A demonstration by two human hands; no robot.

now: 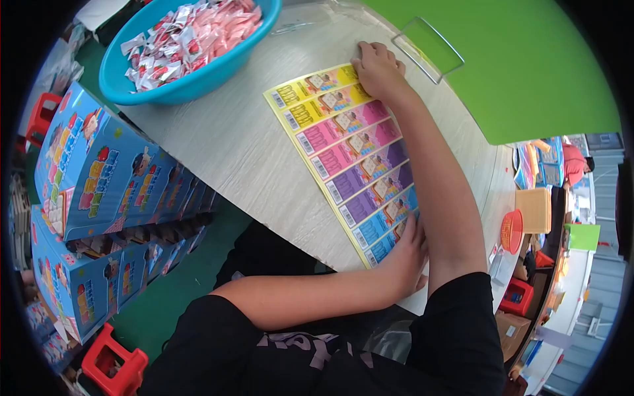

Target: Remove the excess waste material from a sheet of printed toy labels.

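Note:
A long sheet of printed labels [343, 158] lies flat on the pale wooden table [224, 145], its strips running from yellow through pink and purple to blue. My right hand [378, 69] presses down on the far yellow end of the sheet. My left hand [406, 257] rests on the near blue end, fingers laid flat at the table's edge. Neither hand lifts anything.
A blue basin [198, 82] full of small red and white sachets stands at the far left of the table. A clear plastic tray [428, 47] and a green board [528, 66] lie beyond my right hand. Stacked blue printed cartons [99, 198] and red stools [112, 363] stand on the left.

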